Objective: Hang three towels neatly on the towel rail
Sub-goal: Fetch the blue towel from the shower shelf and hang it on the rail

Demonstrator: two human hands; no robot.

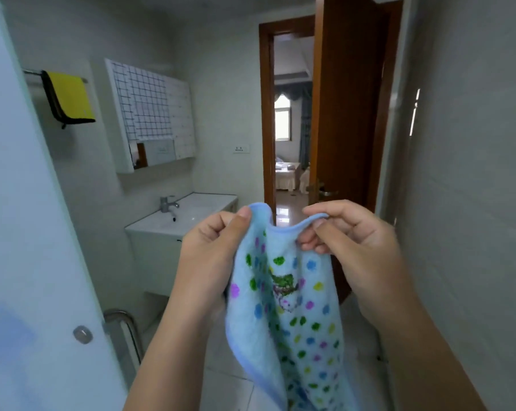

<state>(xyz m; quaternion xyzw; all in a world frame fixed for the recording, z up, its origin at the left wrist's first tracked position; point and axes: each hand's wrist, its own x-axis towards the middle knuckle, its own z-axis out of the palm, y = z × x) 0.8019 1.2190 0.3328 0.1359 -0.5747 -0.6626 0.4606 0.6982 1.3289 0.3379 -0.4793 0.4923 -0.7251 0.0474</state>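
Note:
A light blue towel with coloured dots (295,315) hangs in front of me, held by its top edge. My left hand (212,247) pinches the top left corner and my right hand (348,241) pinches the top right part, so the edge sags between them. High on the left wall a metal towel rail (32,72) carries a yellow towel with black trim (69,97), folded over it. The rail's left part is hidden behind a frosted glass panel.
A frosted glass panel (28,232) with a metal handle (123,321) fills the left. A white sink cabinet (173,229) with a tap stands ahead, under a mirror cabinet (152,114). A brown door (348,114) stands open to a bedroom.

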